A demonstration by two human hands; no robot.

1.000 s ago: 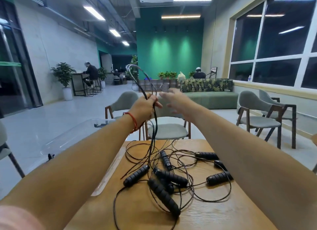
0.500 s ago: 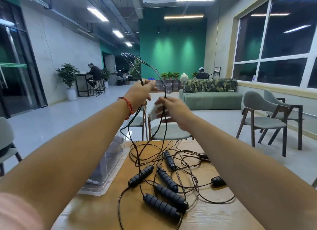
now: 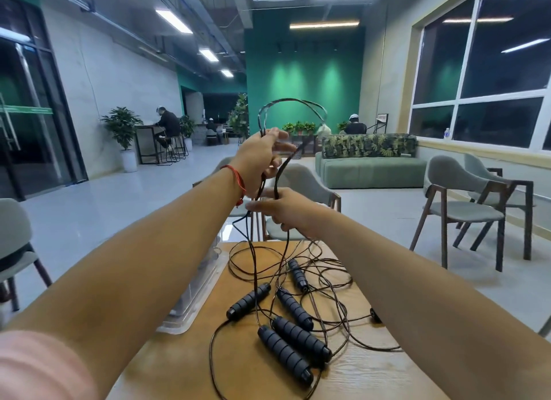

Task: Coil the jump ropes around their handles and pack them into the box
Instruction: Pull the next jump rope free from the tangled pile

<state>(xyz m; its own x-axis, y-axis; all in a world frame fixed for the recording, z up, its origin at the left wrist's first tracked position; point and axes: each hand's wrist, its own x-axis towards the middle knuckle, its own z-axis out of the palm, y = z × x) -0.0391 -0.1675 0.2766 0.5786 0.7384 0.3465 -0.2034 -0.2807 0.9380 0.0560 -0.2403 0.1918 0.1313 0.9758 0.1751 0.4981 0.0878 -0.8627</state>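
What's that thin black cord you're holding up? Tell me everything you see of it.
A thin, dark, glossy jump-rope cord: several strands arch in a loop above the left hand, which grips them. One side curves down into the right hand, held lower. Below, the strands hang to the wooden table and join a tangle among black ribbed handles.
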